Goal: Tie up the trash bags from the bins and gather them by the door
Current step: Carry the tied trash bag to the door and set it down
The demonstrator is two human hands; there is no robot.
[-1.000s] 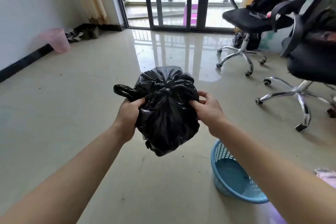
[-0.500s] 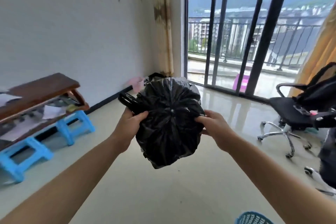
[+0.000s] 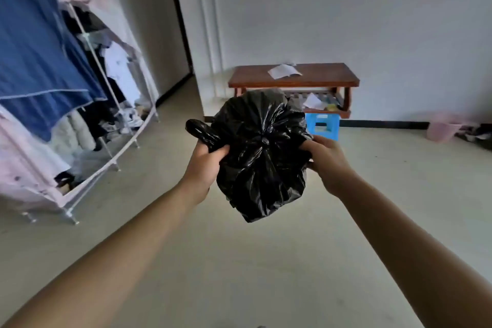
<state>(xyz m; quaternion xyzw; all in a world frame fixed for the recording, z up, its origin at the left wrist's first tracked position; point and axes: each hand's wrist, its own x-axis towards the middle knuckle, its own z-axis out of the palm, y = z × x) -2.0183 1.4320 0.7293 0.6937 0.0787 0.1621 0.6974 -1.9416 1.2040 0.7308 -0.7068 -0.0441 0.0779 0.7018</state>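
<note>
Black plastic trash bag point(image 3: 262, 157) held up in the air between two bare hands, above the pale floor point(image 3: 239, 261).

Both forearms reach forward from the bottom corners, nearly straight, and the hands meet the bag at chest height. The left hand point(image 3: 203, 165) is closed in a fist around a twisted loop handle point(image 3: 202, 132) that sticks out up and to the left of it. The right hand point(image 3: 326, 161) pinches the crinkled film on the opposite side, fingers curled into the folds. The bag is glossy, wrinkled, round like a ball, with pleats gathered to a small knot point(image 3: 263, 140) in its middle. Beyond the hands stands a dark wooden bench point(image 3: 314, 80) with a smooth top, and a blue plastic stool point(image 3: 323, 125) under it. Far left of the left hand is a pink fabric wardrobe point(image 3: 87, 82) on thin metal tubes. Far right, a pink mesh bin point(image 3: 443, 130) stands by the wall.
</note>
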